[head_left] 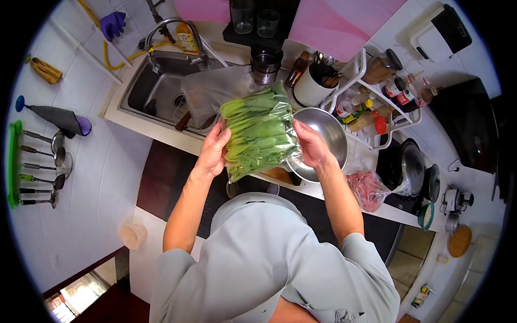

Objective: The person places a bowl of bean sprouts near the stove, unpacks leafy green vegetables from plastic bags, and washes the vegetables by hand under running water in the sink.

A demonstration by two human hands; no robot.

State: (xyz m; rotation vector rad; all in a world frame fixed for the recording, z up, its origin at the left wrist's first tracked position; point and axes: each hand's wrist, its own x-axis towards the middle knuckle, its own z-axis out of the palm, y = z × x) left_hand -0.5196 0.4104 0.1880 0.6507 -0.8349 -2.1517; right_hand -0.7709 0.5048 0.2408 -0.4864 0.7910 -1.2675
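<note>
Between both hands I hold a clear plastic bag of leafy green vegetables (261,129), raised in front of the counter. My left hand (214,152) grips its left edge, thumb on the front. At the right edge, my right hand (312,144) is closed on the bag too, its fingertips partly hidden behind it. Behind the bag, to the right, lies a wide metal bowl (329,134), partly covered by the bag and my right hand. Another translucent plastic bag (202,94) lies over the sink's right side, behind the vegetables.
The steel sink (134,102) with its tap (183,24) is at the back left. A white rack (344,89) of bottles and jars stands at the right. A bag of red meat (369,188) rests near the stove, beside a lidded black pan (412,167).
</note>
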